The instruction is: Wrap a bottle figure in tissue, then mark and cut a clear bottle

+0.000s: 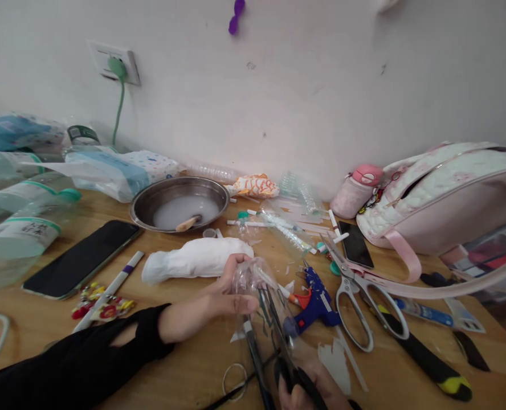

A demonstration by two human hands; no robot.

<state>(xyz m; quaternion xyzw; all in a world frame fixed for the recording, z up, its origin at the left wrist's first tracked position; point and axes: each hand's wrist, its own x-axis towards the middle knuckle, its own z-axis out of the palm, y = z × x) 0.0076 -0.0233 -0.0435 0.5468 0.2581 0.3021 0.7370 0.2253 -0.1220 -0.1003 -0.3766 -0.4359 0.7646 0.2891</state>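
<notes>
My left hand [225, 296] grips a clear plastic bottle piece [253, 273], fingers behind it and thumb in front. At the lower middle, my right hand [304, 387] is wrapped round the black handles of a pair of scissors [293, 373]. Their blades point up and away, overlapping the clear plastic; whether they are cutting into it I cannot tell. Behind my left hand lies a white-wrapped bottle shape [197, 259]. A blue hot glue gun [317, 302] rests to the right of the plastic, with larger silver scissors [353, 290] beyond it.
A metal bowl [180, 196] of cloudy liquid holds a wooden-handled tool. Empty bottles [17, 239] and a phone [82, 259] lie left. Markers, plastic scraps and a painted fish [257, 186] are at the back. A backpack [449, 199], pink flask [355, 191] and black-yellow handle [432, 356] occupy the right.
</notes>
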